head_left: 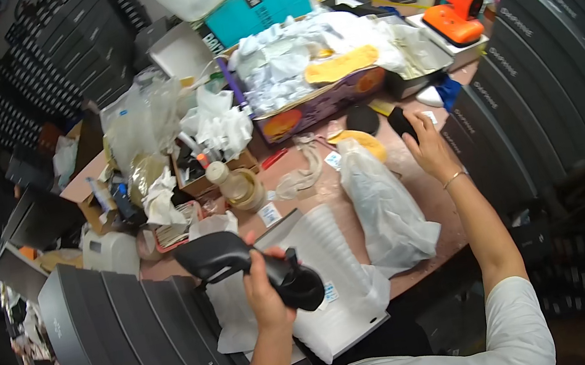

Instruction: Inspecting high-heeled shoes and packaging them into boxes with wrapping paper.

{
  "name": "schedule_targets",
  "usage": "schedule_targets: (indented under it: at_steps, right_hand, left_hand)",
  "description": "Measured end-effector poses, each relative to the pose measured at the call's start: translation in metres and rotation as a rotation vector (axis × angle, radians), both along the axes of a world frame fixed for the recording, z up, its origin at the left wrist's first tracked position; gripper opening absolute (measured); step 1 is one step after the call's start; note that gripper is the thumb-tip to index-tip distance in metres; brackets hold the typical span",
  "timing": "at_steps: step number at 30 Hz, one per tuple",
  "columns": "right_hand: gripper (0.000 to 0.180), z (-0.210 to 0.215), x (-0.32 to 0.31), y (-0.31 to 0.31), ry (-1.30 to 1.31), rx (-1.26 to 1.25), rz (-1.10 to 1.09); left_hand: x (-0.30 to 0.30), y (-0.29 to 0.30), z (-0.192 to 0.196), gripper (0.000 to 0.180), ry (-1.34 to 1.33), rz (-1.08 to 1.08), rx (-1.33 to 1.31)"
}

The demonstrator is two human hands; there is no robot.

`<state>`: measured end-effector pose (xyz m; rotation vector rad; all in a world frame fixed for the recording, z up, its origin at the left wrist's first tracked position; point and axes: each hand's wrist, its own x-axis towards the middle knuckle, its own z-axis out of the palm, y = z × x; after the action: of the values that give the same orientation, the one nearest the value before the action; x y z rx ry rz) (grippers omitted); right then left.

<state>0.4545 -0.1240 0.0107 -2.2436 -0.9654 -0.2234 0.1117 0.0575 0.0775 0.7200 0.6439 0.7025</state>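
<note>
My left hand (262,288) is closed around a black shoe (216,255), held tilted above an open shoebox (310,288) lined with white tissue and ribbed foam. At the far right of the table, my right hand (429,148) has its fingers on a small dark pad (400,122), whose exact kind I cannot make out. Left of that pad lie a black round pad (362,121) and a yellow sponge (360,143). A shoe-sized bundle in a white plastic bag (386,205) rests between my forearms.
Stacked dark grey shoeboxes stand at the left (126,342) and right (517,91). At the back, a purple carton (319,110) overflows with crumpled white paper, beside an orange device (454,16). Jars (232,181) and a red pen (274,158) sit mid-table.
</note>
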Motion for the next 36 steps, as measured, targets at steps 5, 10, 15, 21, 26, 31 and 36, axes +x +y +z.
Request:
schedule_targets:
  at_steps: [5,10,15,21,26,31,36]
  right_hand:
    - [0.043,-0.054,0.046,0.072,-0.232,-0.565,-0.028]
    - [0.041,0.041,-0.062,0.074,-0.011,0.162,0.342]
    - [0.038,0.095,-0.256,0.039,-0.382,0.231,0.894]
    - [0.031,0.069,-0.273,-0.032,-0.245,0.097,0.654]
    - [0.029,0.097,-0.334,-0.021,-0.402,0.290,0.934]
    - [0.039,0.111,-0.329,-0.029,-0.062,0.360,0.683]
    - [0.040,0.102,-0.369,-0.022,0.030,0.084,0.957]
  left_hand:
    - [0.023,0.011,0.004,0.046,-0.063,0.012,0.007]
    - [0.005,0.013,0.001,0.048,0.031,0.183,0.171]
    - [-0.020,-0.028,0.008,0.048,0.052,0.011,0.191]
    - [-0.081,-0.039,0.015,0.047,-0.070,-0.024,0.205]
    - [-0.105,-0.061,0.016,0.053,-0.131,-0.065,0.151]
    - [-0.139,-0.048,0.017,0.061,-0.148,-0.130,0.306]
    - [-0.156,-0.048,0.008,0.059,-0.108,-0.230,0.398]
